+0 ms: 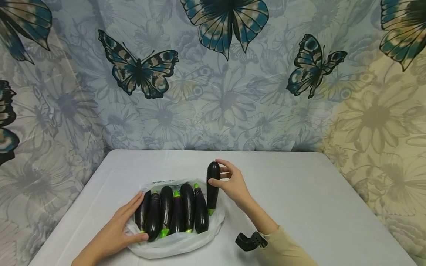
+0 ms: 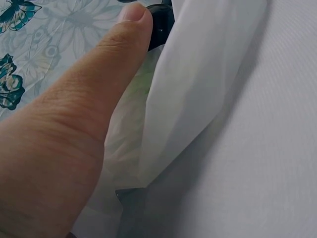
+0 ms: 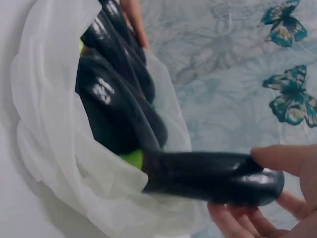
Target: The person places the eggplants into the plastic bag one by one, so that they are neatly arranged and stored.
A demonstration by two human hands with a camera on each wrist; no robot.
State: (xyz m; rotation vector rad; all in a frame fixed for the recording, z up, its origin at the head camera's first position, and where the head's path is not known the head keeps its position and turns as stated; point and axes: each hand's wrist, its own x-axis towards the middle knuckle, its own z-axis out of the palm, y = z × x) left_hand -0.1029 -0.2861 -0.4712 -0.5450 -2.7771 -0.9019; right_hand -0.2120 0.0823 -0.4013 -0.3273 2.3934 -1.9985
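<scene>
My right hand (image 1: 234, 183) holds one dark eggplant (image 1: 213, 184) between thumb and fingers, at the right side of a white plastic bag (image 1: 173, 251). Its rounded end is up and its green stem end points down by the bag's edge; the right wrist view shows the same eggplant (image 3: 213, 176) in the grip. Several more eggplants (image 1: 188, 207) lie side by side in the opened bag. At the bag's left, my left hand (image 1: 116, 225) rests with fairly straight fingers along the leftmost eggplant, the thumb (image 2: 89, 94) touching near the lower ends.
The bag lies on a white-covered table (image 1: 299, 192). A butterfly-patterned cloth (image 1: 229, 111) hangs behind and at the sides. A black strap-like device (image 1: 251, 242) sits at my right wrist, by the beige sleeve (image 1: 286, 247).
</scene>
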